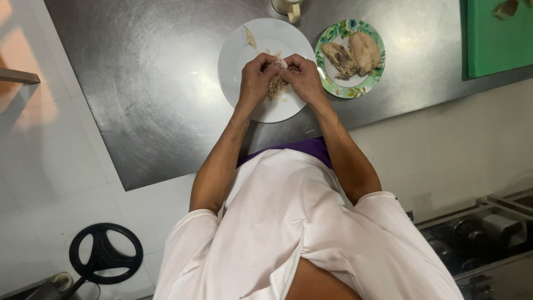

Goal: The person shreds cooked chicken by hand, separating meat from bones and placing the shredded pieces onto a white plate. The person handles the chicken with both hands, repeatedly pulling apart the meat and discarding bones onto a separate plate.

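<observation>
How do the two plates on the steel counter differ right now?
The white plate is plain and larger; the floral plate is smaller with a green patterned rim. The white plate holds shredded meat under the left hand and right hand; the floral plate holds big cooked pieces, untouched. Both are round, on the counter.
</observation>
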